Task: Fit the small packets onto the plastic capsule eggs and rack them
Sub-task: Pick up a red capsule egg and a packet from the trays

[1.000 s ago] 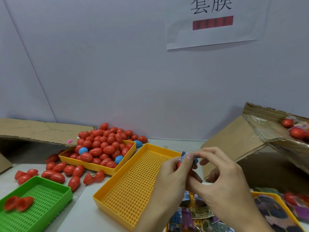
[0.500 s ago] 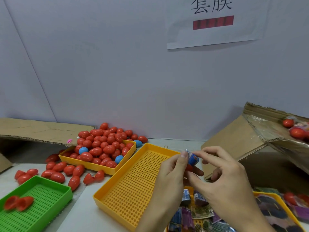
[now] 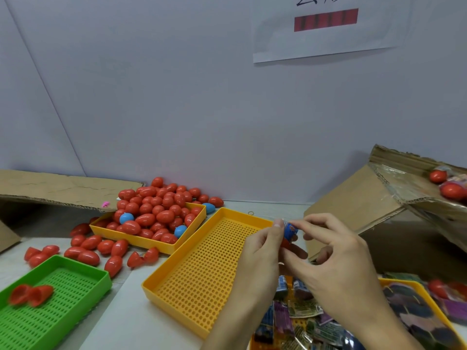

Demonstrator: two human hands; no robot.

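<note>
Between my two hands is a red capsule egg with a small blue packet fitted over its top. My left hand grips the egg from the left, thumb up beside the packet. My right hand pinches the packet from the right with thumb and forefinger. They hover over the right edge of an empty perforated yellow tray. A second yellow tray at the back left is heaped with red and a few blue eggs.
Loose red eggs lie on the table left of the trays. A green perforated tray at front left holds two egg halves. A yellow tray of packets sits under my hands. An open cardboard box with wrapped eggs stands at right.
The packet has slid further down onto the egg, showing more of its blue face. Both hands stayed in about the same place over the tray's right edge.
</note>
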